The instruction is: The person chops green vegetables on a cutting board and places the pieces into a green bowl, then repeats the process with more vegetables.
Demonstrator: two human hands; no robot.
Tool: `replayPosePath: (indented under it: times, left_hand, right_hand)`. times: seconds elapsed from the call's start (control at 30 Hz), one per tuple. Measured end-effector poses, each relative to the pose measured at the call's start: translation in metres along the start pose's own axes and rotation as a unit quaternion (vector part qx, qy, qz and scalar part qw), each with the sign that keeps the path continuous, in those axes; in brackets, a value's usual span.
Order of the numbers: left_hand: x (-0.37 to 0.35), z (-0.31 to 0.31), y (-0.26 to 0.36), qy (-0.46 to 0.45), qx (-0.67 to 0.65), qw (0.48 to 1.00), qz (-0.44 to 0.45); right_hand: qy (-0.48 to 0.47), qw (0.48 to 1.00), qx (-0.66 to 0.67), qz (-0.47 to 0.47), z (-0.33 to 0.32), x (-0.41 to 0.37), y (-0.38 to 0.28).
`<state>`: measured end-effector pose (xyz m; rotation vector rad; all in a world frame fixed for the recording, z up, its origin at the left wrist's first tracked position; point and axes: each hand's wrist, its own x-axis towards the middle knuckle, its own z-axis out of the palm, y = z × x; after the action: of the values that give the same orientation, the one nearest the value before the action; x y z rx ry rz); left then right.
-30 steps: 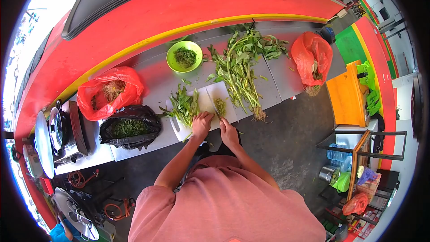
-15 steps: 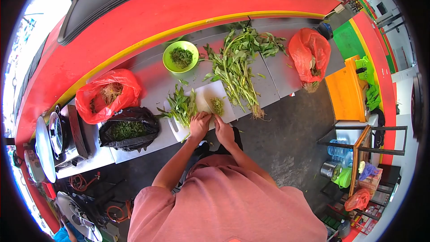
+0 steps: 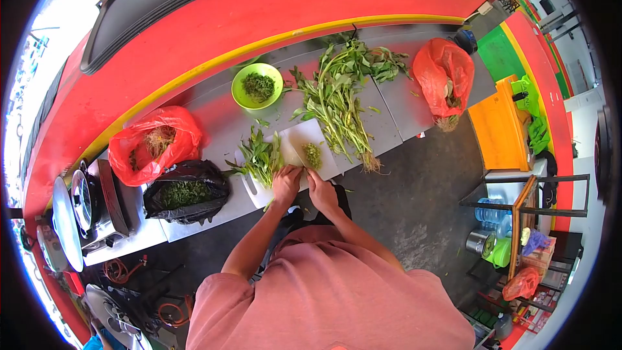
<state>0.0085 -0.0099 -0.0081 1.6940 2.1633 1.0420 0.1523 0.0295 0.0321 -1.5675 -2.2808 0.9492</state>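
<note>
My left hand (image 3: 286,183) is closed round the stems of a bunch of leafy greens (image 3: 260,163), whose leaves spread to the left over the white cutting board (image 3: 311,131). In my right hand (image 3: 320,192) is a knife (image 3: 297,151); its handle is hidden by my fingers and its thin blade points away from me over the board. Both hands are close together at the board's near edge. Just right of the blade lies a small heap of chopped greens (image 3: 312,155).
Beyond the board are a lime-green bowl (image 3: 238,93) of chopped greens and a pile of rooted stalks (image 3: 337,107). A black bag (image 3: 217,188) and a red bag (image 3: 129,136) lie left, another red bag (image 3: 440,68) far right. A stove (image 3: 107,201) stands at the left end.
The view has shifted slightly. My hands stay at the same place on the board, with the greens and knife still in them.
</note>
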Motion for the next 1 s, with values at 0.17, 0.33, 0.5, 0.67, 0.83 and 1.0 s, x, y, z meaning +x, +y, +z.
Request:
replayPosePath:
  times: [0.17,0.33,0.5,0.67,0.83,1.0]
  left_hand:
    - [-0.003,0.000,0.002,-0.004,-0.004,1.000,-0.028]
    - [-0.003,-0.005,0.009,-0.001,0.011,1.000,-0.010]
    - [-0.008,0.002,0.001,0.027,-0.019,0.999,-0.022]
    - [-0.009,-0.001,0.005,-0.001,0.011,1.000,-0.022]
    - [-0.007,-0.004,0.008,0.010,0.028,1.000,-0.010]
    - [0.004,0.000,0.010,0.008,0.047,0.999,-0.018]
  right_hand:
    - [0.013,1.000,-0.015,-0.022,0.009,-0.006,0.008]
    - [0.009,0.999,-0.024,-0.020,0.007,0.004,0.001]
    - [-0.006,1.000,-0.011,-0.006,0.006,-0.011,0.005]
    - [0.007,0.999,-0.040,-0.020,0.006,-0.002,0.002]
    - [-0.001,1.000,-0.030,-0.009,0.002,0.000,0.001]
    - [0.032,0.999,0.016,0.024,-0.002,0.002,0.006]
